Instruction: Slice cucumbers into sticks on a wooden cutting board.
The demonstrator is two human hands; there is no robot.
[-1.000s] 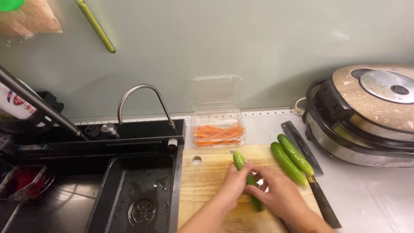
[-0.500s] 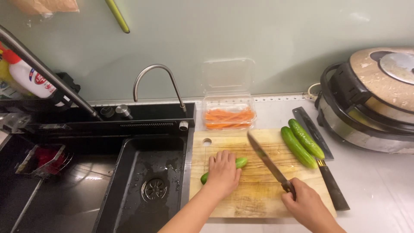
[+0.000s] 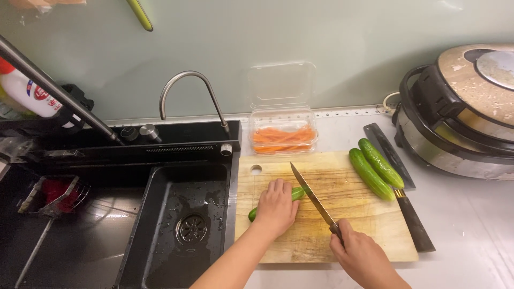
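Head view, looking down on a kitchen counter. The left hand (image 3: 276,206) lies palm-down over a cucumber (image 3: 297,194) on the wooden cutting board (image 3: 342,235), fingers curled over it and pressing it to the board — only the two green ends show, one past the fingertips toward the blade, the other at the wrist side near the board's left edge. The right hand (image 3: 360,256) is closed around the handle of a knife (image 3: 312,197); the blade runs up and away from that fist, its edge set at the exposed end of the cucumber, just beside the left fingertips. Beyond the blade, toward the far right of the board, two whole cucumbers (image 3: 375,170) lie side by side, touching, partly over the board's edge. Just past them a second knife (image 3: 402,192) with a dark handle rests on the counter. Behind the board, away from both hands, stands an open clear plastic container (image 3: 284,138) of carrot sticks. To the left of the holding hand lies the black sink (image 3: 176,214) with its curved faucet (image 3: 188,96); to the far right — a round lidded cooker (image 3: 460,112).
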